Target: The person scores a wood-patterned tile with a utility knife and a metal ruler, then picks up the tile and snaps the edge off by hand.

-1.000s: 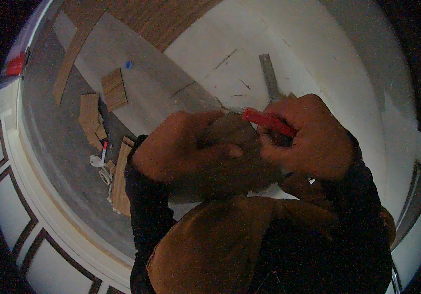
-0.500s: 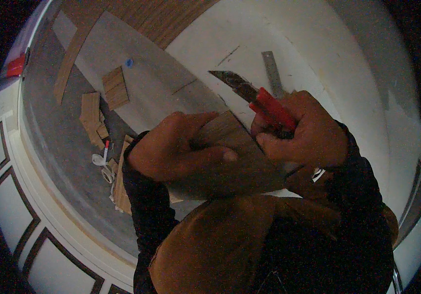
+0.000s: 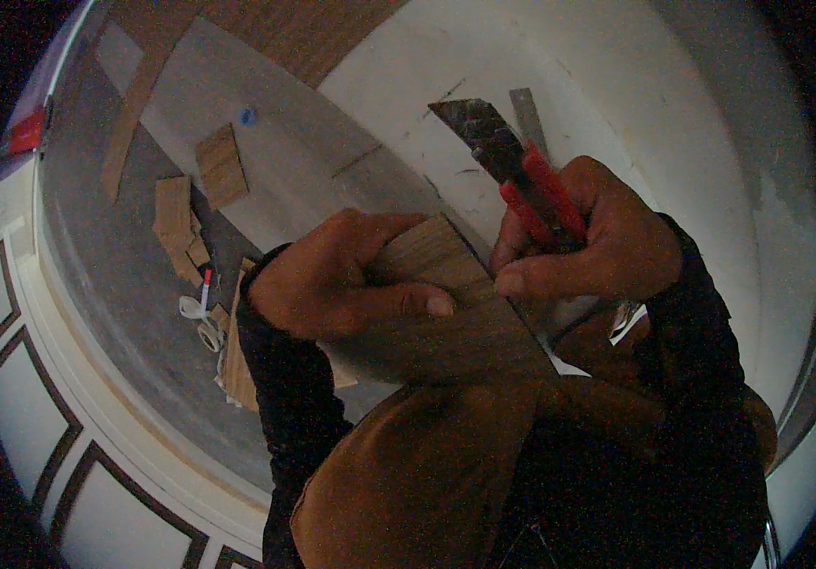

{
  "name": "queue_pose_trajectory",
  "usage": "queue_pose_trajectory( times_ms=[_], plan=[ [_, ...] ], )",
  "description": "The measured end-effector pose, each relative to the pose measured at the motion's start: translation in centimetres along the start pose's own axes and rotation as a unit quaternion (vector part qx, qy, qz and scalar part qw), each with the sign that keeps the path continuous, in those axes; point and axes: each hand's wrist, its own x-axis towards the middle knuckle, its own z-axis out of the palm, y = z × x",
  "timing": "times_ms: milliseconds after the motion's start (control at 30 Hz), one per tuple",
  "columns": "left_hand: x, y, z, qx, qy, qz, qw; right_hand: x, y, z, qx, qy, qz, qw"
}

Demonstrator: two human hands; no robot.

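Observation:
My left hand grips a brown wood-grain board piece, thumb lying on its face, fingers at the far edge. The board rests low in front of me, by my brown-clad leg. My right hand is closed around a red utility knife with a dark blade raised up and to the left, clear of the board. The thumb of that hand is at or just beside the board's right edge; I cannot tell whether they touch. A metal ruler lies beyond the knife on the pale surface.
Board offcuts lie on the grey floor at left, with a red-and-white marker, a tape roll and a small blue object. Wood-grain planks are at the top. White panelling borders the left, a pale wall the right.
My right hand has moved up with the knife, swinging the blade from low by the board's corner to raised above it. The left hand still grips the board, shifted only slightly.

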Motion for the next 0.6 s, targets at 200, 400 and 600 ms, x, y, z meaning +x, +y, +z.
queue_pose_trajectory(
  times_ms=[200, 400, 600],
  plan=[
    [0.3, -1.0, -0.4, 0.059, 0.004, -0.056, 0.997, 0.6, 0.0, 0.3, 0.071, -0.006, 0.012, 0.997],
    [-0.1, -2.9, -0.6, -0.032, -0.015, -0.065, 0.997, 1.7, 1.8, 1.3, 0.171, -0.029, 0.014, 0.985],
    [-5.5, -6.7, 2.0, -0.102, 0.09, 0.089, 0.987, -0.2, 5.4, 4.0, 0.032, 0.115, -0.053, 0.991]
  ],
)
